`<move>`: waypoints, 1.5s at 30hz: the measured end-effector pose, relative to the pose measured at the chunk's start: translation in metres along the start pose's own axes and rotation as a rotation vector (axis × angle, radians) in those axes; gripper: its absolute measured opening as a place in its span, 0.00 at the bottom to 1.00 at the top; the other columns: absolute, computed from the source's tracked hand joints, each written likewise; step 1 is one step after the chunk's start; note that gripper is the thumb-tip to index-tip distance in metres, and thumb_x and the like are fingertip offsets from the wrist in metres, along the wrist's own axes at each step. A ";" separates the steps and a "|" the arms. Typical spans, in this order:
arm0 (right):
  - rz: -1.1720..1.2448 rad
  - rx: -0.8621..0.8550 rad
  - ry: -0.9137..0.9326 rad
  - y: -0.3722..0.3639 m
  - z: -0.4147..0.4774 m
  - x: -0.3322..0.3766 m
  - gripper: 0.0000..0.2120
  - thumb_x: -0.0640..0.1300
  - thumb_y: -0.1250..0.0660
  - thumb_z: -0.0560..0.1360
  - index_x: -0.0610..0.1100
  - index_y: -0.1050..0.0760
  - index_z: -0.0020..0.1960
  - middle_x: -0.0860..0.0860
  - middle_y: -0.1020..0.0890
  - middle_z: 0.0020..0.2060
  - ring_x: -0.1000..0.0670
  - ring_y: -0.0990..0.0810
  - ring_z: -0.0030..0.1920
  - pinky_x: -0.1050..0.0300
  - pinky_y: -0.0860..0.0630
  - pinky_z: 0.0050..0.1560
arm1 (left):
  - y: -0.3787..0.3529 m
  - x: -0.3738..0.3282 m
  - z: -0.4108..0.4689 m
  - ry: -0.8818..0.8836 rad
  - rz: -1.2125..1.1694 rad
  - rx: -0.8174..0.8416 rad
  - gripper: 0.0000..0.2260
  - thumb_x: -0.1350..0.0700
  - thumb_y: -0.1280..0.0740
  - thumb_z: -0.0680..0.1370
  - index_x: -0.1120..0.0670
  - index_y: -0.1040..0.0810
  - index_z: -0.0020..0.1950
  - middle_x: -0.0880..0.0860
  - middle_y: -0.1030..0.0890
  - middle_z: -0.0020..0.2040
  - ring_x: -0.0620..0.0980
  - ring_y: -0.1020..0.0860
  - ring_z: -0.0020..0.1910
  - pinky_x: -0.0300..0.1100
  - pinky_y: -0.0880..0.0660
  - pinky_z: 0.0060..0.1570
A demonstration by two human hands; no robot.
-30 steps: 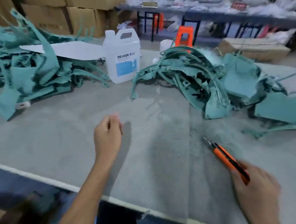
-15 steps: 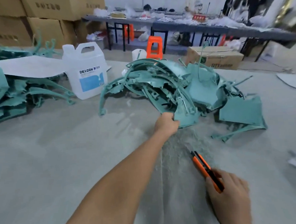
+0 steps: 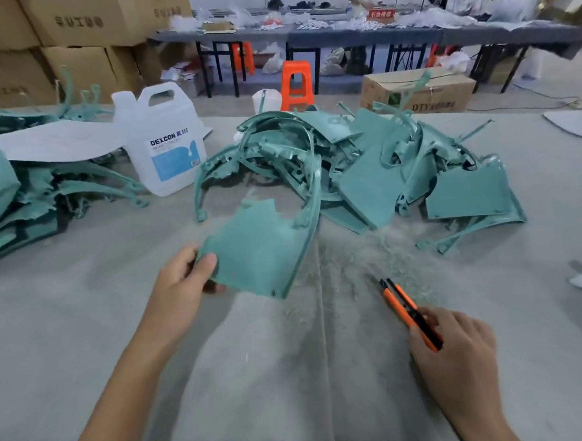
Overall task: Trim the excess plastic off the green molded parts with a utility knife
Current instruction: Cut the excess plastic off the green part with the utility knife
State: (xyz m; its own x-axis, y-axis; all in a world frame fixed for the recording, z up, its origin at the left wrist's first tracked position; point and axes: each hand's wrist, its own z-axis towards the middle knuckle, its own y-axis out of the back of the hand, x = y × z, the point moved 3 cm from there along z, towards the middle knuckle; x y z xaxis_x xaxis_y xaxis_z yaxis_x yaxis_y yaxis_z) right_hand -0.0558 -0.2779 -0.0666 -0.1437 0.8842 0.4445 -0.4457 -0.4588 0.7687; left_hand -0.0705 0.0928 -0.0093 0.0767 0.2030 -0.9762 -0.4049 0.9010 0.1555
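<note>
L hand is gripping a green molded part at its near-left corner, thumb pressing on top, other fingers curling under. The part is a flat curved panel w/ a ragged far edge and a rib running down its right side. It's sitting front-center on the grey table, near edge looking raised w/ shadow under it, far end reaching the pile of green parts behind it.

R hand is clasping an orange-black utility knife, fingers wrapping the rear of the handle, tip pointing away and left. The knife is lying to the right of the held part, not touching it; can't tell if the blade is out or if the tip is touching the table.

Fine shavings are lying scattered btwn knife and pile. A second green heap is sitting far left w/ a white sheet lying on it. A white jug labelled DEXCON is standing btwn the two heaps.

Bkgd: cardboard boxes stacked upper left, orange stool, a brown carton on the floor, a long cluttered bench.
</note>
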 end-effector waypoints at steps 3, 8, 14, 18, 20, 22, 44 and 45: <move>-0.049 0.011 -0.001 -0.001 -0.003 0.000 0.20 0.53 0.40 0.69 0.43 0.17 0.50 0.44 0.17 0.42 0.37 0.20 0.44 0.45 0.32 0.53 | 0.025 0.034 -0.025 0.111 0.081 -0.016 0.06 0.62 0.36 0.82 0.53 0.20 0.51 0.49 0.16 0.42 0.48 0.20 0.40 0.40 0.21 0.41; -0.138 0.067 -0.025 -0.006 -0.002 -0.001 0.21 0.57 0.38 0.72 0.43 0.16 0.51 0.42 0.18 0.42 0.35 0.22 0.46 0.42 0.30 0.51 | 0.016 0.031 -0.043 -0.128 0.711 -0.192 0.20 0.48 0.31 0.76 0.48 0.31 0.65 0.48 0.26 0.60 0.52 0.27 0.60 0.47 0.31 0.61; -0.123 0.026 -0.044 -0.005 -0.003 -0.003 0.12 0.50 0.27 0.74 0.43 0.16 0.51 0.43 0.19 0.42 0.35 0.23 0.46 0.41 0.30 0.52 | -0.059 0.034 -0.031 -0.018 0.974 0.231 0.54 0.18 0.40 0.64 0.42 0.59 0.80 0.49 0.60 0.81 0.52 0.57 0.80 0.57 0.48 0.75; -0.110 0.035 -0.052 -0.005 -0.005 -0.007 0.12 0.49 0.25 0.73 0.44 0.16 0.52 0.44 0.18 0.43 0.35 0.24 0.47 0.42 0.31 0.53 | -0.067 0.035 -0.017 -0.110 0.856 0.083 0.36 0.43 0.35 0.79 0.45 0.52 0.81 0.53 0.48 0.82 0.55 0.45 0.79 0.54 0.40 0.75; -0.103 0.039 -0.056 -0.006 -0.006 -0.007 0.13 0.46 0.21 0.70 0.43 0.16 0.52 0.44 0.18 0.43 0.35 0.24 0.47 0.42 0.30 0.52 | -0.053 0.033 -0.017 -0.153 0.717 -0.057 0.25 0.52 0.39 0.82 0.46 0.39 0.79 0.51 0.33 0.77 0.54 0.32 0.73 0.50 0.33 0.68; -0.101 0.024 -0.059 -0.006 -0.006 -0.007 0.14 0.45 0.20 0.68 0.44 0.16 0.51 0.44 0.18 0.42 0.35 0.24 0.47 0.42 0.29 0.51 | -0.032 0.031 -0.020 -0.180 0.665 -0.173 0.21 0.57 0.39 0.83 0.46 0.31 0.76 0.49 0.25 0.71 0.55 0.25 0.66 0.50 0.28 0.62; 0.490 0.319 -0.049 0.004 -0.016 0.083 0.18 0.53 0.28 0.74 0.66 0.27 0.61 0.65 0.18 0.48 0.62 0.19 0.47 0.59 0.25 0.46 | -0.002 0.055 -0.078 -0.025 0.299 -0.418 0.13 0.37 0.39 0.77 0.44 0.23 0.46 0.45 0.23 0.34 0.41 0.26 0.34 0.45 0.31 0.34; 0.455 0.332 -0.005 -0.001 -0.011 0.090 0.18 0.52 0.28 0.75 0.64 0.26 0.63 0.63 0.18 0.48 0.60 0.20 0.47 0.58 0.25 0.47 | -0.002 0.055 -0.078 -0.029 0.301 -0.412 0.13 0.37 0.40 0.77 0.44 0.24 0.46 0.46 0.23 0.34 0.41 0.25 0.35 0.45 0.31 0.34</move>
State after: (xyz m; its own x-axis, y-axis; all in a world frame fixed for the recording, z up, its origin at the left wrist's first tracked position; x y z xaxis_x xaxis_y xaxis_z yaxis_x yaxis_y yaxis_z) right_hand -0.0777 -0.1967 -0.0319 -0.2520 0.5903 0.7668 -0.0378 -0.7978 0.6018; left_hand -0.1367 0.0719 -0.0756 -0.0754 0.4458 -0.8919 -0.7380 0.5766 0.3506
